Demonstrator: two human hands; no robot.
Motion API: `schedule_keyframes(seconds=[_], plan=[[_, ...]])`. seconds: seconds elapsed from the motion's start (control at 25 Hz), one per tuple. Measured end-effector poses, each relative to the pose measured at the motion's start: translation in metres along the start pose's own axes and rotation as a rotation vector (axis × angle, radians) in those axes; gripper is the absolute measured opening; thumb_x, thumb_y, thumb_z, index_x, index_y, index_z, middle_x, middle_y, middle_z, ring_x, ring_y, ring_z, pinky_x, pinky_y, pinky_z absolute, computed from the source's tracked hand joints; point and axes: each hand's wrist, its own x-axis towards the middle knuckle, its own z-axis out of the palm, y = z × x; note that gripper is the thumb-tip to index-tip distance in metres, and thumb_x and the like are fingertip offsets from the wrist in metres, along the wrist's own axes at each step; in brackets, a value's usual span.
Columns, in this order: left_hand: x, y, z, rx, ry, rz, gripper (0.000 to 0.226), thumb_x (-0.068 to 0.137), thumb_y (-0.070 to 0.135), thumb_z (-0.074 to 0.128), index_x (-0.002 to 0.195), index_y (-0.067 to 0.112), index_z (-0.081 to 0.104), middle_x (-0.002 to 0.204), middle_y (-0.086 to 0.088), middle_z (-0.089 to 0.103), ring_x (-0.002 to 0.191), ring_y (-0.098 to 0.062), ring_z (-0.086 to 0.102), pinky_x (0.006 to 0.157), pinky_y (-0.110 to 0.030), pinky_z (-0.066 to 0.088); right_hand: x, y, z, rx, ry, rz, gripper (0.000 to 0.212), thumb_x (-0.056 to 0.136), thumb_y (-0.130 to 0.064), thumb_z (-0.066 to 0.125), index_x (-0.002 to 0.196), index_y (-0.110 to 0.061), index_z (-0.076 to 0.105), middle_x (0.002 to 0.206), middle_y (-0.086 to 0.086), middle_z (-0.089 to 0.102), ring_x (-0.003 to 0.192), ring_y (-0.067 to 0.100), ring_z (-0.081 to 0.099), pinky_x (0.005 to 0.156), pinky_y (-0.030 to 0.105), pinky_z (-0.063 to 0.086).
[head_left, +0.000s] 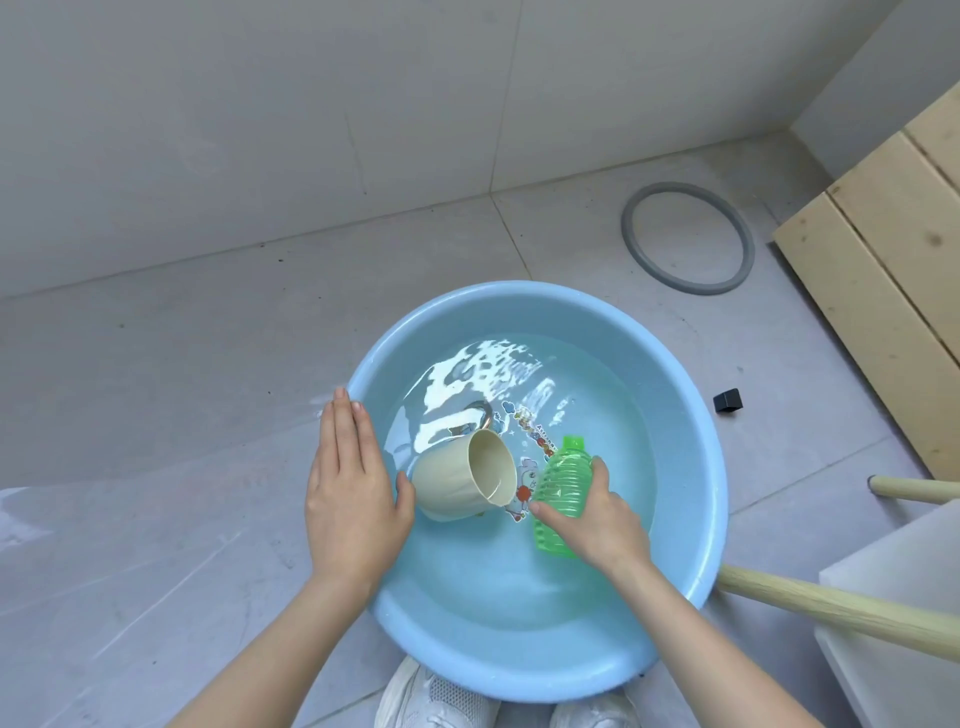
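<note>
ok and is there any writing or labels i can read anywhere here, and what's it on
No text here can be read.
On the cartoon decal at the bottom of the blue basin: a curved row of coloured letters and a smaller dark line beside it, both too blurred under the rippling water to read.
On the green bottle: no label or print shows.
On the beige cup: plain, no print shows.

place: home washroom | cues: grey floor tiles (156, 374), tiled wall (260, 114), blue water basin (680, 415) on floor
</note>
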Motion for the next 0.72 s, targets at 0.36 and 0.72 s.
schedule_keyframes(seconds=[0.36, 0.72], plan=[[0.000, -0.001, 0.000, 0.001, 0.009, 0.003, 0.087, 0.072, 0.020, 0.073, 0.142, -0.009, 0.031, 0.153, -0.021, 0.025, 0.140, -0.034, 0.026, 0.096, -0.047, 0.045, 0.012, -0.002, -0.003, 0.228, -0.025, 0.047, 0.118, 0.069, -0.065, 0.070, 0.151, -0.028, -0.007, 0.140, 0.015, 0.044, 0.125, 0.032, 0.049, 0.094, 0.037, 0.044], [-0.001, -0.001, 0.001, -0.010, 0.007, -0.001, 0.086, 0.074, 0.021, 0.071, 0.143, -0.008, 0.030, 0.154, -0.021, 0.023, 0.140, -0.034, 0.025, 0.099, -0.047, 0.044, 0.035, -0.010, -0.019, 0.397, 0.138, -0.042, 0.120, 0.071, -0.043, 0.081, 0.152, -0.021, -0.005, 0.152, 0.015, 0.026, 0.136, 0.032, 0.035, 0.105, 0.041, 0.034]])
